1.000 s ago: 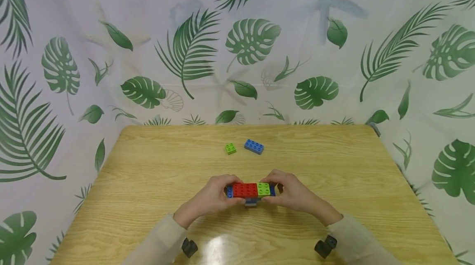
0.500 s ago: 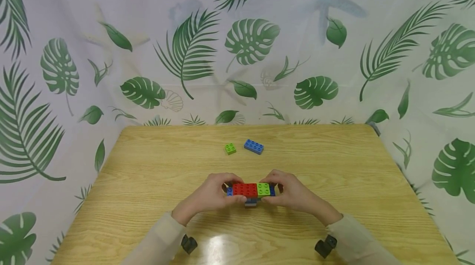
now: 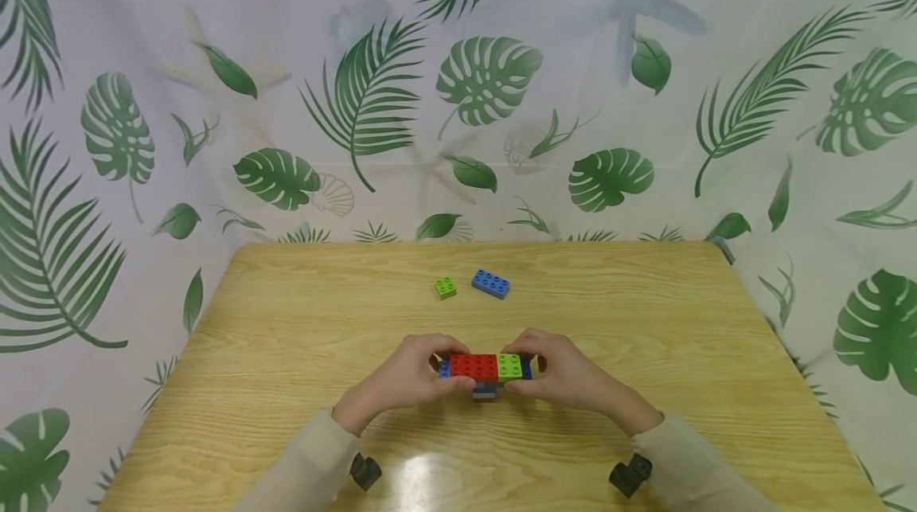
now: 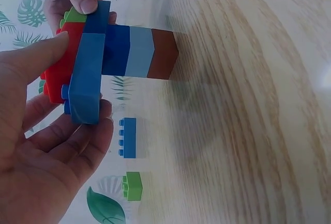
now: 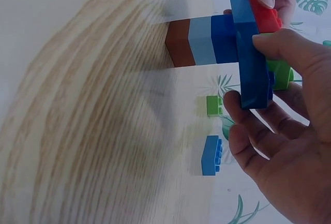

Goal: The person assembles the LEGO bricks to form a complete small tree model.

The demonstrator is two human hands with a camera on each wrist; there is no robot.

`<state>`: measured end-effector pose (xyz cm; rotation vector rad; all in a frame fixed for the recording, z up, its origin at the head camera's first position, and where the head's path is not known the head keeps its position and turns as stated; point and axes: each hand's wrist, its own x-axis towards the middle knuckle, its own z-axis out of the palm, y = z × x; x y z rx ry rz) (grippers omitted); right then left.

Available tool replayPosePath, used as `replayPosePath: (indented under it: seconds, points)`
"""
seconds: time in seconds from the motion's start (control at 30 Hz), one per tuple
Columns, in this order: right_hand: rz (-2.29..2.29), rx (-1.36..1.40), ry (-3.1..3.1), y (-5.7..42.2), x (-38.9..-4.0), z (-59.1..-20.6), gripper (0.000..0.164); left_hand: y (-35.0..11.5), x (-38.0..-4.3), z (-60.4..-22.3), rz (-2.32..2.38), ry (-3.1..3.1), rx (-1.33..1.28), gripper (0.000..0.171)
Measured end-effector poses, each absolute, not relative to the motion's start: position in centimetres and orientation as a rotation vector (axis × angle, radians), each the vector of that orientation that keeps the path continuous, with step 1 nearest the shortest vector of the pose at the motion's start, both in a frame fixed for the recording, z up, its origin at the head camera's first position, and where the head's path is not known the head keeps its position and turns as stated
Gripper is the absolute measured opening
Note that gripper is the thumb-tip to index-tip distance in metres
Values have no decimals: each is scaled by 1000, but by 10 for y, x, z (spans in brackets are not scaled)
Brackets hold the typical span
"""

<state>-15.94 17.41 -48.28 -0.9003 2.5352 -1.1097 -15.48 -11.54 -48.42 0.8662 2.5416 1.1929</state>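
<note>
A T-shaped toy brick structure stands on the table between both hands. Its column has a brown brick point(image 4: 164, 53) at the bottom, then a light blue brick point(image 4: 141, 51) and a dark blue brick point(image 5: 223, 39). Across the top lie a blue brick point(image 4: 87, 81) on the left and a darker blue one point(image 5: 253, 81) on the right. Above them sit a red brick point(image 3: 473, 367) and a green brick point(image 3: 509, 366). My left hand point(image 3: 413, 373) pinches the left arm, thumb on the red brick. My right hand point(image 3: 562, 371) grips the right end, thumb near the green brick.
Farther back on the wooden table point(image 3: 322, 289) lie a loose small green brick point(image 3: 445, 288) and a longer blue brick point(image 3: 490, 283), side by side and apart. A leaf-patterned cloth point(image 3: 401, 201) hangs behind the table's back edge.
My left thumb has shifted slightly along the front of the red brick. The structure, my right hand and the loose bricks look the same.
</note>
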Motion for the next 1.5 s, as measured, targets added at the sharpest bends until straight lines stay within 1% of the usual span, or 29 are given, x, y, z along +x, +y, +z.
replayPosePath:
  seconds: [0.47,0.67,0.9,1.1,1.33,1.5]
  points:
    - [-1113,-915,2534,174,-159,-481,38,-117,-165,-480,1288,2492,840,39]
    - [-1103,-904,2533,174,-159,-481,39,-118,-164,-477,1225,2453,889,43]
    - [-1150,-932,2551,177,-163,-475,38,-116,-163,-481,1207,2466,945,40]
    - [-1216,-820,2671,176,-189,-474,36,-115,-162,-483,1212,2470,944,39]
    - [-1224,-659,2755,174,-226,-489,46,-114,-160,-482,1228,2456,934,40]
    - [-1229,-606,2775,169,-246,-505,50,-114,-160,-482,1228,2467,915,40]
